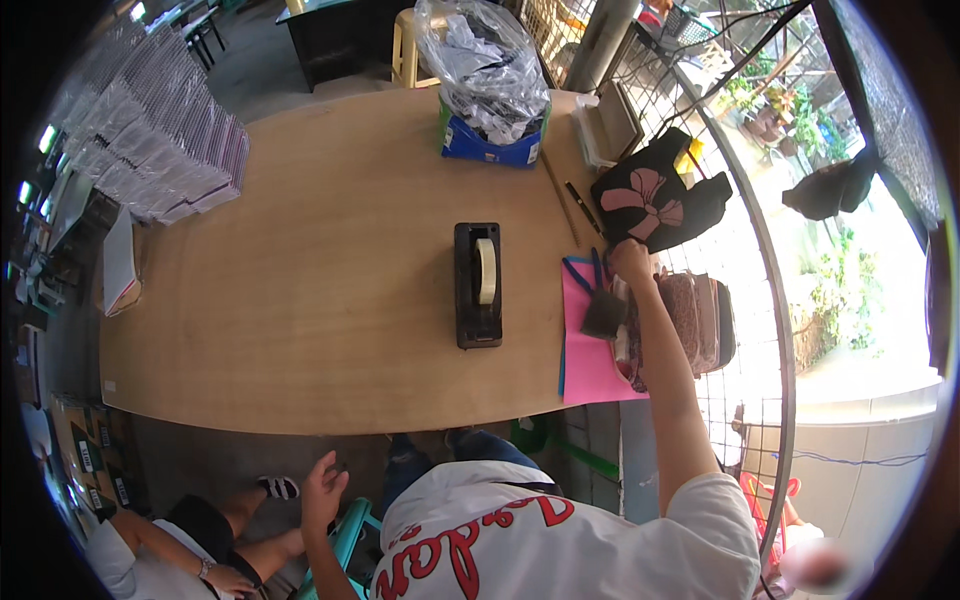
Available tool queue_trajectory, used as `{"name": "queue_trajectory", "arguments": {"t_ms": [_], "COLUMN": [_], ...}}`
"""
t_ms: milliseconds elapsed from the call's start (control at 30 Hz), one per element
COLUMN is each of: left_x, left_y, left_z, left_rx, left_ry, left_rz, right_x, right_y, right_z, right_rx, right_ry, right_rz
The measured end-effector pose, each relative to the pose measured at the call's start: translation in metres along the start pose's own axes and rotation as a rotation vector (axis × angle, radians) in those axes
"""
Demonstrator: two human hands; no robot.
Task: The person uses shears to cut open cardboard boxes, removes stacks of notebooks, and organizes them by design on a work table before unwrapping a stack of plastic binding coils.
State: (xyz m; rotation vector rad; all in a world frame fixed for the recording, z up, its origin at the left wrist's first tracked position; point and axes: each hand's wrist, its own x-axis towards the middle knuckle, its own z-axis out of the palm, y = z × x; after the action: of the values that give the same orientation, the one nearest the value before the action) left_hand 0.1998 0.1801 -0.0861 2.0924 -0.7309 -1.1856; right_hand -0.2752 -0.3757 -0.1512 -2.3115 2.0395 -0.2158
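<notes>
My right arm stretches across the table's right side. My right hand (630, 262) is closed beside the lower edge of a black bag with a pink bow print (650, 200); what its fingers hold, if anything, is hidden. Right below it lie several zippered pouches (690, 320), a dark square item (603, 315) and a blue strap-like item (580, 273) on pink sheets (590, 370). Off the table's front edge, my left hand (322, 490) hangs in the air with fingers apart, holding nothing. A black tape dispenser (478, 330) with a roll of tape stands mid-table.
Plastic-wrapped booklet stacks (160, 130) rise at the left of the wooden table (300, 300). At the back stands a blue box (490, 150) with a clear plastic bag. A pen (584, 207) lies near the black bag. Wire mesh (760, 260) borders the right; another person (150, 550) sits front left.
</notes>
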Motion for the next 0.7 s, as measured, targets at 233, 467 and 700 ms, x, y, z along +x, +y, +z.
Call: {"name": "queue_trajectory", "arguments": {"t_ms": [233,467,700], "left_x": [-0.016,-0.016,0.038], "left_y": [0.008,0.002,0.074], "left_z": [-0.031,-0.048,-0.013], "left_rx": [0.079,0.077,0.163], "left_ry": [0.118,0.142,0.11], "left_rz": [0.013,0.014,0.346], "right_x": [0.0,-0.012,0.028], "right_y": [-0.056,-0.086,-0.007], "right_z": [-0.011,-0.014,-0.027], "right_rx": [-0.133,-0.063,1.568], "right_ry": [-0.251,-0.107,-0.379], "right_rz": [0.266,0.279,0.555]}}
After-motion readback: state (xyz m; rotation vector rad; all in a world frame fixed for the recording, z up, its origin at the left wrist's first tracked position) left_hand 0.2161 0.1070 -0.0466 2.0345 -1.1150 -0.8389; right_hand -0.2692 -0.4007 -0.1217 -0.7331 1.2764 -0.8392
